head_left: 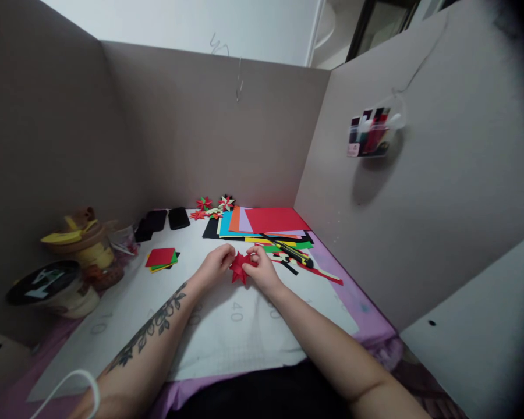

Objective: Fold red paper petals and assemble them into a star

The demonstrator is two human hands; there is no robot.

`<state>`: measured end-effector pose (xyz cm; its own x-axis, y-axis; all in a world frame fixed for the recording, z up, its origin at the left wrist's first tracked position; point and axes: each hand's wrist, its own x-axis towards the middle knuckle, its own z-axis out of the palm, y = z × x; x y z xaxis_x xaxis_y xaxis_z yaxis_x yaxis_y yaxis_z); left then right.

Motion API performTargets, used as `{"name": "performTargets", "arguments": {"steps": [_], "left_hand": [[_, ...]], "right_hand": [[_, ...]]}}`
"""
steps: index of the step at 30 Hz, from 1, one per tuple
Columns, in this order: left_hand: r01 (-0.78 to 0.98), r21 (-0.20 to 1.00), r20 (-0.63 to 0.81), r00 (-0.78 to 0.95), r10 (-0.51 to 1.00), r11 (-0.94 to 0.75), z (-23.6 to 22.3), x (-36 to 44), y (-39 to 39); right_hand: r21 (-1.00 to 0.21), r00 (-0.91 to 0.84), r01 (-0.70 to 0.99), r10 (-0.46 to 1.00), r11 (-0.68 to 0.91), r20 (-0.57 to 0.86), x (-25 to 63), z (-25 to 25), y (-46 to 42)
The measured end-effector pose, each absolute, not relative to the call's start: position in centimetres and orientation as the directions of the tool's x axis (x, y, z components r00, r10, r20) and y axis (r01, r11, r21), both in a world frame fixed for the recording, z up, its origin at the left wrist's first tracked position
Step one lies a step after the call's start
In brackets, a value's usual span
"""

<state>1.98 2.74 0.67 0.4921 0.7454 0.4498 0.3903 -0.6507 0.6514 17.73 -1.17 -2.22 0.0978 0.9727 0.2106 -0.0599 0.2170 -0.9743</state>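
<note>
A red folded paper star (239,272) with several points is between my two hands, above the white sheet on the table. My right hand (264,272) grips it from the right, thumb lying over its face. At its left side, my left hand (217,263) is closed with curled fingertips meeting at a star point; the exact contact is partly hidden. Left of my hands lies a small stack of square papers (161,257), red on top with green, yellow and black edges below. Finished folded stars (226,202) in red, green, cream and black sit at the back.
Coloured sheets (277,220) are stacked at back right, with a yellow-black utility knife (294,254) and paper strips (327,274) in front. Tubs (55,291) and pots stand on the left. A black phone-like object (179,218) lies behind. Grey panels (209,128) enclose the table.
</note>
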Motion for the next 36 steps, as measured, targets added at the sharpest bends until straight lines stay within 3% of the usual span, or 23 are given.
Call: {"name": "performTargets", "arguments": {"steps": [11, 18, 22, 30, 36], "left_hand": [[0.402, 0.686, 0.461, 0.405, 0.790, -0.607, 0.6, 2.5, 2.3], [0.327, 0.832, 0.307, 0.401, 0.863, -0.448, 0.5, 3.0, 2.1], [0.323, 0.843, 0.276, 0.428, 0.860, -0.431, 0.8, 3.1, 2.0], [0.329, 0.892, 0.205, 0.318, 0.926, -0.311, 0.9, 2.6, 2.4], [0.323, 0.888, 0.240, 0.281, 0.929, -0.328, 0.9, 2.7, 2.4]], "right_hand": [[-0.964, 0.137, -0.093, 0.963, 0.248, 0.234, 17.9, -2.4, -0.8], [-0.948, 0.183, 0.060, 0.930, 0.314, 0.320, 17.9, -2.3, -1.2], [-0.926, 0.192, 0.140, 0.907, 0.352, 0.374, 17.9, -2.1, -1.3], [-0.963, 0.159, -0.045, 0.953, 0.267, 0.257, 17.7, -1.8, -1.2], [-0.976, 0.111, -0.093, 0.976, 0.197, 0.187, 17.6, -1.7, -1.3]]}}
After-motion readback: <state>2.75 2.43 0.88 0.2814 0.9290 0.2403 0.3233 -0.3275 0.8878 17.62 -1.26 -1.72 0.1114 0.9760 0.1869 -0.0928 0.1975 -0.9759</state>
